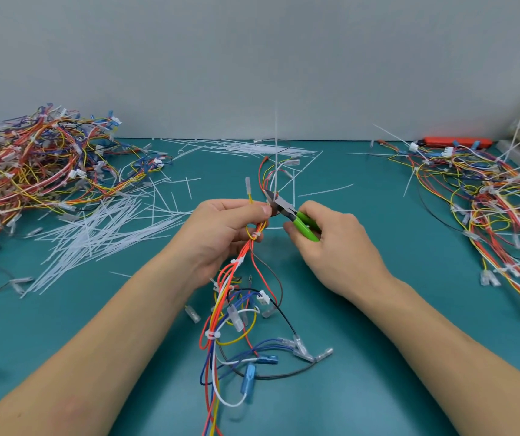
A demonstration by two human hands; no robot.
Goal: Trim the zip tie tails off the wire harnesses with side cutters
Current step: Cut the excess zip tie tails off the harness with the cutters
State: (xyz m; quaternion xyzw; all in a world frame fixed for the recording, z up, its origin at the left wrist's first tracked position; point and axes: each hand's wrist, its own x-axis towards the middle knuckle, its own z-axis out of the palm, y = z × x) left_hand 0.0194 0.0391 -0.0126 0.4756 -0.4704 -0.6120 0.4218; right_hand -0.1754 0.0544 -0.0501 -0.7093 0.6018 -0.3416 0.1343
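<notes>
Head view has us mid-trim: our left hand [224, 229] pinches the wire harness [252, 243] upright, and our right hand [331, 243] wraps the green side cutters [287, 212], blades narrowly open at the base of 1 zip tie tail [276, 143]. That tail runs straight up, just right of our left thumb. No containers here, just cut tails [95, 234] on the table [378, 325] and 2 harness piles.

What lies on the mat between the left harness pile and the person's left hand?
Head view: loose cut white zip tie tails strewn on the teal mat, between the tangled multicoloured harness pile and the left hand.
</notes>
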